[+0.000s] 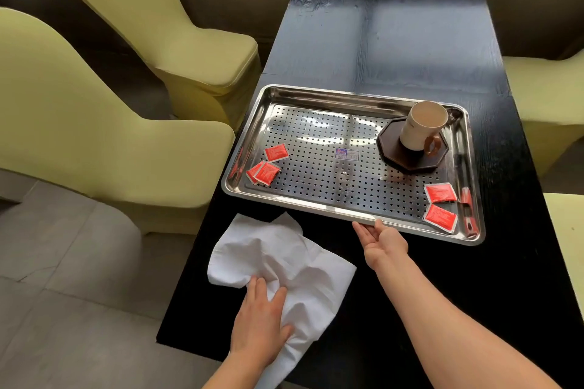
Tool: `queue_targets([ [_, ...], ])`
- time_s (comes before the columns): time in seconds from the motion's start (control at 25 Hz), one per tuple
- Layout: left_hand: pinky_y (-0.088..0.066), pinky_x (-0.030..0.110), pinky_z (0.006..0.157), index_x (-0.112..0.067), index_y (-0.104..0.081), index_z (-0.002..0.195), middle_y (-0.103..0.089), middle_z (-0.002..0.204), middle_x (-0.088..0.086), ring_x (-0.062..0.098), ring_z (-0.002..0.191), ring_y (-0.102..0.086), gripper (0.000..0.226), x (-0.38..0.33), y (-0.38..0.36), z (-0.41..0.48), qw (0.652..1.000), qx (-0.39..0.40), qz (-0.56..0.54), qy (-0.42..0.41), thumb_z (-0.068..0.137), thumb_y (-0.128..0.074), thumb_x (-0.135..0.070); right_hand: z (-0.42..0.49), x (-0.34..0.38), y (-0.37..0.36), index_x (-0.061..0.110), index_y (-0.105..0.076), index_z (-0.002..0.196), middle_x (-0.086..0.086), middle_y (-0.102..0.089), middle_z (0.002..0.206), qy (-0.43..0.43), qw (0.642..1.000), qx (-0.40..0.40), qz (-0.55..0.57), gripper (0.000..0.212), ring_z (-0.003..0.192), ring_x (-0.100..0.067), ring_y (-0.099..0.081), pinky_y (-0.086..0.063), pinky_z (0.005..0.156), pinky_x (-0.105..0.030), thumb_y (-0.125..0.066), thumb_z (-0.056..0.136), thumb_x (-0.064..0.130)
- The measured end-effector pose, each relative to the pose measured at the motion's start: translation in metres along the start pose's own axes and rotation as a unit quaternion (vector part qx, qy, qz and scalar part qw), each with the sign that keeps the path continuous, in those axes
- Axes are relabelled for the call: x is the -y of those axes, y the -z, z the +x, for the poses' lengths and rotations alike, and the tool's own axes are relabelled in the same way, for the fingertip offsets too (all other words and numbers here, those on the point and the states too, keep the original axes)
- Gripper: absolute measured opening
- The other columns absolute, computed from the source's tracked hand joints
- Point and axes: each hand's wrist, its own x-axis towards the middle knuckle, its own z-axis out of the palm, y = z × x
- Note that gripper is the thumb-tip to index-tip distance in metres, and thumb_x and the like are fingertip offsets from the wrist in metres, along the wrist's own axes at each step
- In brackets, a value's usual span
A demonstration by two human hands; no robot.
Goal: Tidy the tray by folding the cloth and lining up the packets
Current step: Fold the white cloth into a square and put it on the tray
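A crumpled white cloth (284, 265) lies on the black table in front of the steel perforated tray (316, 202). My left hand (262, 322) rests flat on the cloth's near part, fingers spread. My right hand (379, 241) is palm-up with its fingers at the tray's near rim. Red packets lie scattered in the tray: one (276, 152) and an overlapping pair (264, 172) at the left, and two at the right front corner (440, 193) (441, 217).
A cream mug (422, 128) with a brown handle stands on a dark octagonal coaster (410, 161) in the tray's far right. Yellow-green covered chairs (104, 142) flank the black table (410, 41) on both sides. The table's left edge runs close to the cloth.
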Motion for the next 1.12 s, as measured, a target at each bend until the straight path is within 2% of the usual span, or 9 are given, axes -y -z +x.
queue_targets([
  [0.32,-0.038,0.035,0.113,-0.033,-0.028,0.15,-0.01,0.161,0.009,0.028,0.153,0.005,0.071,-0.007,0.008,0.019,0.999,0.002,-0.027,0.017,0.089,-0.058,-0.052,0.0,0.008,0.009,-0.004,-0.053,0.124,-0.025,-0.064,0.111,-0.008,0.998,0.058,-0.021,0.026,0.092,-0.036,-0.068,-0.058,0.079,-0.045,-0.054,0.101,0.006],
  [0.44,-0.044,0.031,0.102,-0.033,-0.04,0.145,-0.015,0.157,0.003,0.024,0.15,-0.011,0.067,-0.006,0.013,0.012,0.983,-0.076,-0.161,0.045,0.085,-0.066,-0.045,-0.01,0.008,0.041,0.002,-0.054,0.129,-0.015,-0.067,0.114,0.063,0.953,0.058,-0.289,0.039,0.099,-0.029,-0.068,-0.059,0.071,-0.036,-0.062,0.097,0.023],
  [0.56,-0.044,0.034,0.091,-0.022,-0.047,0.138,-0.027,0.151,0.007,0.027,0.126,-0.044,0.056,0.0,0.022,0.01,0.867,-0.207,-0.392,0.228,0.086,-0.07,-0.027,-0.037,-0.014,0.079,0.012,-0.066,0.12,-0.005,-0.072,0.098,0.173,0.764,0.041,-0.621,0.06,0.092,-0.023,-0.069,-0.061,0.074,-0.043,-0.068,0.082,0.059],
  [0.64,-0.047,0.037,0.083,-0.012,-0.052,0.128,-0.045,0.139,0.015,0.028,0.101,-0.058,0.043,0.002,0.031,0.014,0.739,-0.175,-0.545,0.355,0.09,-0.068,-0.024,-0.052,-0.03,0.085,0.01,-0.073,0.094,-0.006,-0.075,0.083,0.15,0.726,0.082,-0.666,0.058,0.083,-0.027,-0.072,-0.059,0.079,-0.048,-0.069,0.075,0.064],
  [0.76,-0.053,0.052,0.095,-0.006,-0.061,0.123,-0.068,0.121,0.019,0.04,0.105,-0.066,0.039,0.005,0.045,0.023,0.517,-0.018,-0.771,0.372,0.096,-0.062,-0.033,-0.067,-0.048,0.074,0.017,-0.076,0.081,-0.002,-0.076,0.082,0.121,0.772,0.12,-0.612,0.013,0.087,-0.024,-0.072,-0.061,0.08,-0.044,-0.073,0.086,0.029],
  [0.8,-0.051,0.055,0.097,-0.006,-0.063,0.124,-0.069,0.121,0.02,0.042,0.109,-0.065,0.042,0.007,0.052,0.022,0.471,0.031,-0.806,0.356,0.097,-0.058,-0.038,-0.067,-0.046,0.07,0.015,-0.074,0.084,-0.003,-0.076,0.088,0.123,0.803,0.125,-0.57,0.009,0.091,-0.024,-0.072,-0.061,0.081,-0.041,-0.069,0.089,0.021],
  [0.92,-0.056,0.049,0.079,-0.009,-0.066,0.123,-0.074,0.111,0.02,0.041,0.099,-0.071,0.038,0.012,0.067,0.015,0.456,0.039,-0.837,0.298,0.101,-0.052,-0.035,-0.065,-0.02,0.072,0.005,-0.067,0.102,-0.007,-0.078,0.104,0.1,0.896,0.186,-0.391,0.014,0.097,-0.025,-0.075,-0.062,0.079,-0.036,-0.06,0.096,0.015],
  [1.0,-0.058,0.044,0.071,-0.009,-0.067,0.121,-0.076,0.105,0.018,0.036,0.087,-0.074,0.031,0.004,0.075,0.011,0.467,0.029,-0.84,0.275,0.1,-0.052,-0.026,-0.061,-0.006,0.081,0.006,-0.063,0.112,-0.007,-0.076,0.113,0.092,0.918,0.211,-0.324,0.02,0.099,-0.028,-0.075,-0.063,0.075,-0.036,-0.06,0.098,0.018],
  [1.12,-0.054,0.045,0.086,0.003,-0.062,0.129,-0.071,0.109,0.022,0.035,0.091,-0.068,0.037,-0.025,0.086,0.004,0.478,0.076,-0.839,0.247,0.096,-0.054,-0.012,-0.053,-0.021,0.09,0.016,-0.058,0.128,-0.003,-0.069,0.122,0.064,0.918,0.149,-0.363,0.032,0.104,-0.028,-0.071,-0.06,0.083,-0.042,-0.06,0.099,0.027],
])
